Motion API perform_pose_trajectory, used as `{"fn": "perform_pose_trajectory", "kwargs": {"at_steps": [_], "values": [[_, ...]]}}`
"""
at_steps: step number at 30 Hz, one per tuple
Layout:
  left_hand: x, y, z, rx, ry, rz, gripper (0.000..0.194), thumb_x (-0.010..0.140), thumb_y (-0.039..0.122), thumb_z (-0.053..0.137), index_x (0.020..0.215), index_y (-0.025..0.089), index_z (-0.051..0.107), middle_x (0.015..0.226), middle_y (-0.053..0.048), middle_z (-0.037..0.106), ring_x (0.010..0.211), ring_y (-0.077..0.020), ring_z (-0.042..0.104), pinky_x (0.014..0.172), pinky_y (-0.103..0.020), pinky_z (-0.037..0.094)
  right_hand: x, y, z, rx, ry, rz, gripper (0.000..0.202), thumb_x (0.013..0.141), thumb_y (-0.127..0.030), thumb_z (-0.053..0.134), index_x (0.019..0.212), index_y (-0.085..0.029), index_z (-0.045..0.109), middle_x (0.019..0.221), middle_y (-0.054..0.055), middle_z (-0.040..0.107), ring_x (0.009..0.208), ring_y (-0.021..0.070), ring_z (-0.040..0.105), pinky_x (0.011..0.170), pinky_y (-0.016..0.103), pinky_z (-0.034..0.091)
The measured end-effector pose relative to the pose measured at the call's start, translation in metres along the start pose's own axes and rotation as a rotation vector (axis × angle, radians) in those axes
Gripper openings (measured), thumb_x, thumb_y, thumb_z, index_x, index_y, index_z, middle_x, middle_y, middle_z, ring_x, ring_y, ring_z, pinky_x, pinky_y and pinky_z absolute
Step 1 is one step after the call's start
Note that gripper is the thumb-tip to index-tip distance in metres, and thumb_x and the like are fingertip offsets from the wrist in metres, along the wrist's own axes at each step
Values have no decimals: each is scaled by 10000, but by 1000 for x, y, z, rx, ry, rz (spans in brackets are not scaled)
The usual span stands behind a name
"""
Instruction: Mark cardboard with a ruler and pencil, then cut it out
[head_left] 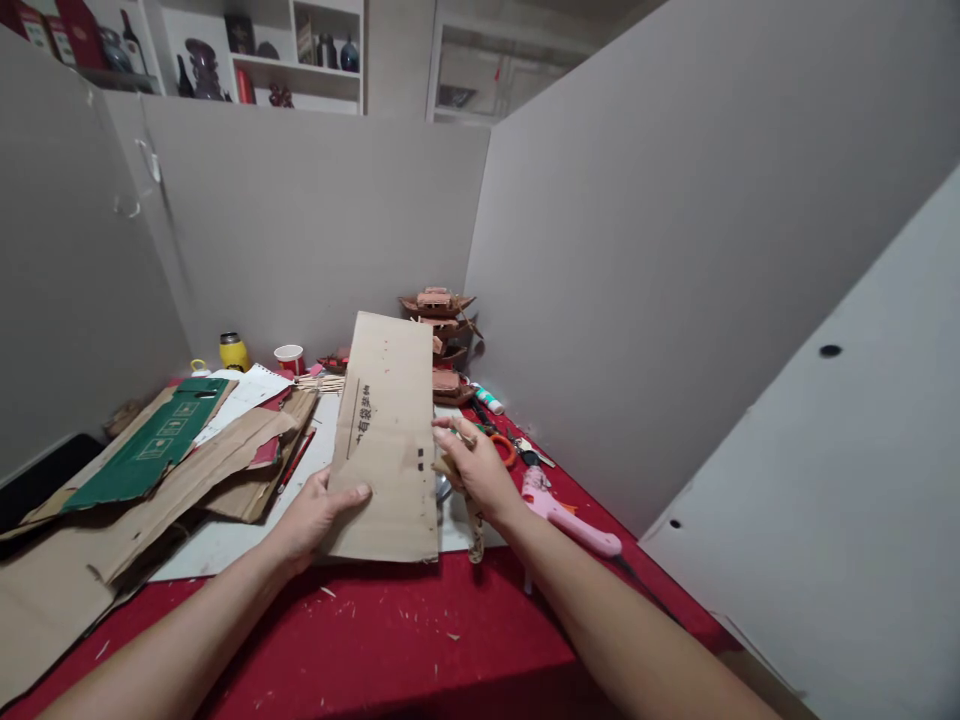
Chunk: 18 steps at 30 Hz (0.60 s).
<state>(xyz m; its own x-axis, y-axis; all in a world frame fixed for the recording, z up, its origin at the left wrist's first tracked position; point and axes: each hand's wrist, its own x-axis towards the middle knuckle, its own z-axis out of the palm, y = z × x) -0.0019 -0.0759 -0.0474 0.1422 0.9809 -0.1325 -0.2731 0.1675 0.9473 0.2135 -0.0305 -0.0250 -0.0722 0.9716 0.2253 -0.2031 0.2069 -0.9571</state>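
A tall piece of brown cardboard (394, 400) with printed dark characters is tilted up in front of me. My left hand (319, 515) grips its lower left side, thumb flat across the front face and fingers hidden behind. Close to the right edge of the cardboard is my right hand (480, 475), its fingers curled closed. Small tan bits show about those fingers, but what they hold is unclear. Just below that hand, a mottled tan stick-like thing (476, 540) points down over the white mat (225, 548).
Loose cardboard with a green printed piece (150, 445) lies left, beside a red pencil (297, 462). Behind are model boats (436, 302), a paper cup (289, 356) and a yellow bottle (234, 353). Orange-handled scissors (507, 450) and a pink glue gun (577, 525) lie right. Grey partitions enclose the table.
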Motion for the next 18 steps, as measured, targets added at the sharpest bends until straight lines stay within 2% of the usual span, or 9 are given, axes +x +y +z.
{"fn": "perform_pose_trajectory", "kwargs": {"at_steps": [5, 8, 10, 12, 14, 16, 18], "values": [[4, -2, -1, 2, 3, 32, 543, 614, 336, 861, 1073, 139, 647, 893, -112, 765, 725, -244, 719, 650, -328, 578, 9, 0, -6, 62, 127, -21, 347, 662, -431, 770, 837, -186, 597, 458, -111, 399, 361, 51, 320, 324, 155, 216], [8, 1, -4, -11, 56, 63, 527, 586, 324, 868, 1032, 139, 658, 848, -97, 766, 708, -233, 715, 651, -318, 574, 9, -15, -9, 145, 205, -27, 355, 689, -502, 712, 799, -207, 549, 466, -110, 379, 370, 57, 323, 323, 149, 222], [10, 4, -8, -20, 96, 84, 518, 565, 317, 872, 1006, 135, 670, 830, -97, 765, 696, -235, 713, 647, -323, 574, -2, -27, -2, 202, 193, 6, 367, 713, -545, 660, 778, -208, 532, 479, -101, 375, 383, 63, 322, 327, 151, 239], [12, 8, -12, -28, 140, 111, 511, 558, 315, 872, 995, 135, 680, 855, -102, 766, 705, -236, 712, 653, -325, 573, -27, -33, 17, 256, 137, 41, 381, 756, -579, 606, 799, -205, 545, 516, -84, 400, 404, 70, 337, 334, 156, 265], [13, 13, -18, -31, 186, 147, 511, 560, 311, 869, 1004, 141, 682, 905, -102, 766, 739, -232, 713, 678, -319, 571, -64, -26, 46, 366, 15, 43, 340, 825, -553, 569, 848, -214, 563, 552, -75, 415, 429, 80, 381, 355, 160, 302], [14, 18, -22, -28, 230, 185, 504, 562, 301, 866, 1005, 147, 679, 929, -94, 764, 766, -223, 712, 701, -305, 565, -104, -5, 82, 370, -172, -13, 274, 876, -504, 551, 939, -238, 567, 635, -59, 498, 461, 78, 426, 416, 171, 369], [14, 22, -26, -20, 261, 215, 484, 568, 292, 862, 992, 148, 676, 929, -89, 763, 776, -216, 709, 713, -294, 558, -137, 24, 114, 208, -363, -22, 265, 854, -474, 613, 978, -241, 589, 715, -39, 545, 547, 90, 488, 511, 191, 432]]}}
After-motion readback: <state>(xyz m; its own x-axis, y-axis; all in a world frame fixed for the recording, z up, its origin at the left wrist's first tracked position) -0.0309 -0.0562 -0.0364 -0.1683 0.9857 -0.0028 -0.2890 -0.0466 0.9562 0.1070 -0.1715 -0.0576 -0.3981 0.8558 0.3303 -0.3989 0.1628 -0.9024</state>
